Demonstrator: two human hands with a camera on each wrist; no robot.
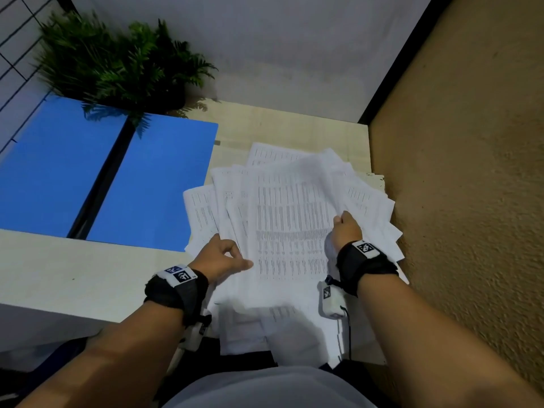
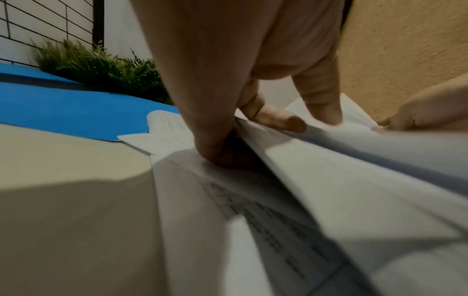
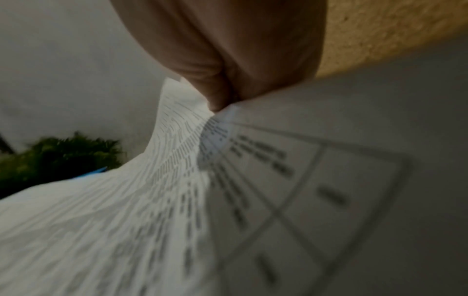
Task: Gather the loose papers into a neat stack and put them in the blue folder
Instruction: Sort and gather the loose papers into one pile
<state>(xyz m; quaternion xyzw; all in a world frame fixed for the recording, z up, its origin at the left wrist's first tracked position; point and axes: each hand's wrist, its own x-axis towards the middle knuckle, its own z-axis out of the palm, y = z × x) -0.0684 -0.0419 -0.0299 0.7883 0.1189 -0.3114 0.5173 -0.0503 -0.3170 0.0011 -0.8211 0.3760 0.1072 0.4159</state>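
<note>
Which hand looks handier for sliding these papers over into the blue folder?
Probably the left hand: it grips the papers' left edge, the side nearest the open blue folder. The right hand pinches the far right side, beside the wall.

A pale wood table [image 1: 294,125] is shown. Fanned printed papers [image 1: 288,219] are spread on it beneath both hands [image 1: 223,257], overhanging its near edge. An open blue folder [image 1: 153,184] is laid flat left of the left hand, and a potted fern [image 1: 123,66] is set beyond it.
</note>
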